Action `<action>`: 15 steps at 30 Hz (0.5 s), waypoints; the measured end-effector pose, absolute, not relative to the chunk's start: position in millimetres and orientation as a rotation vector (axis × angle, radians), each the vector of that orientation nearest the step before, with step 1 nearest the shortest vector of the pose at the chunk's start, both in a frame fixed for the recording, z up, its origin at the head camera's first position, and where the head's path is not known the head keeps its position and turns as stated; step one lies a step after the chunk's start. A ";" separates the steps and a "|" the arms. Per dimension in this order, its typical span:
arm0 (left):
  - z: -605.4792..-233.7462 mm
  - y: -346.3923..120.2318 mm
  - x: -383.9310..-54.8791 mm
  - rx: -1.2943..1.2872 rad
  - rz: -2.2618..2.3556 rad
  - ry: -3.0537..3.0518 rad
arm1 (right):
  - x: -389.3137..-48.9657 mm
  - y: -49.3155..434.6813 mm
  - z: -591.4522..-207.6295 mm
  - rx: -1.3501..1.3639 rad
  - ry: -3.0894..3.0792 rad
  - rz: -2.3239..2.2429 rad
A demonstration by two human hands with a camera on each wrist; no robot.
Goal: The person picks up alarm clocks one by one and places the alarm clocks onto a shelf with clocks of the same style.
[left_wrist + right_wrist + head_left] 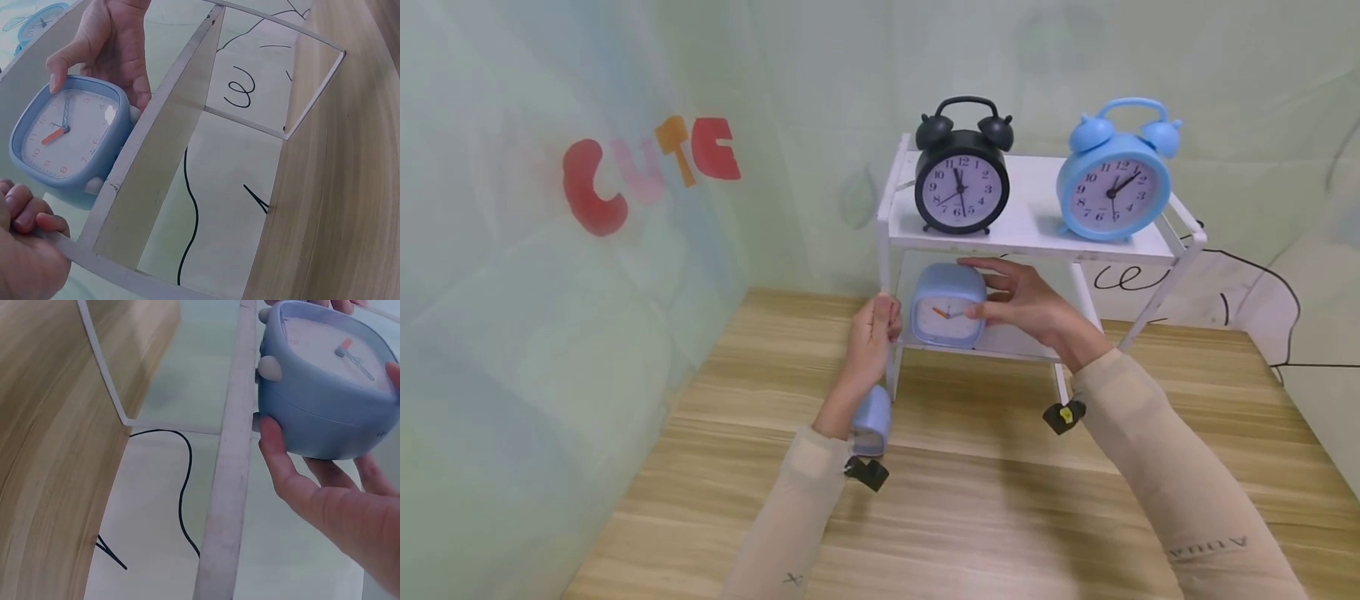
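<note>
A light-blue rounded-square alarm clock (942,282) stands at the left of the lower level of a white two-tier rack (985,244), its dial facing out. My right hand (1026,298) holds this clock from its right side, thumb near the front edge and fingers behind. In the right wrist view, fingers also reach under and along the clock body (325,422). My left hand (872,337) grips the rack's left front post. The left wrist view shows its curled fingers (28,212) around the white bar, just beside the clock (69,134).
On the top tier stand a black twin-bell alarm clock (961,192) and a blue twin-bell one (1116,196). Another light-blue object (872,421) sits on the wooden table (970,508), partly behind my left forearm. Fabric walls (805,125) enclose the left and back.
</note>
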State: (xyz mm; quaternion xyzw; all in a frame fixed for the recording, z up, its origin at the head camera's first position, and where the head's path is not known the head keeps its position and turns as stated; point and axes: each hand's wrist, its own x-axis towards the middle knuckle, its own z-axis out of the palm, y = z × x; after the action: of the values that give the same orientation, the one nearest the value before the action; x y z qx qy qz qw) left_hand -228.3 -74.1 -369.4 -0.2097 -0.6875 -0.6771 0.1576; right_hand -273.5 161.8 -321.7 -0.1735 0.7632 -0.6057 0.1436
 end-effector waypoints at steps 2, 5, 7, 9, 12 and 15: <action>-364.2 -73.3 -223.5 -0.604 -1.937 -1.962 | -275.2 161.9 -321.2 -0.516 2.184 -1.743; -362.5 -72.4 -221.9 -0.603 -1.930 -1.959 | -276.5 161.8 -320.5 -0.525 2.166 -1.744; -362.1 -71.9 -221.6 -0.606 -1.924 -1.952 | -276.9 162.2 -320.5 -0.532 2.156 -1.745; -361.9 -71.6 -221.8 -0.604 -1.921 -1.952 | -277.6 162.8 -320.8 -0.537 2.157 -1.734; -361.9 -71.6 -222.1 -0.610 -1.919 -1.946 | -278.3 164.4 -321.9 -0.556 2.155 -1.719; -361.9 -71.8 -221.9 -0.615 -1.918 -1.945 | -277.4 166.1 -323.7 -0.579 2.157 -1.711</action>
State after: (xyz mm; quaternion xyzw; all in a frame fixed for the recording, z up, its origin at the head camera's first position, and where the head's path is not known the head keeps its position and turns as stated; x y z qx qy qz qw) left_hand -221.9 -71.8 -361.9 -0.2164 -0.6846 -0.6750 0.1697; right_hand -277.4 166.1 -323.7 -0.2030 0.7564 -0.6000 0.1633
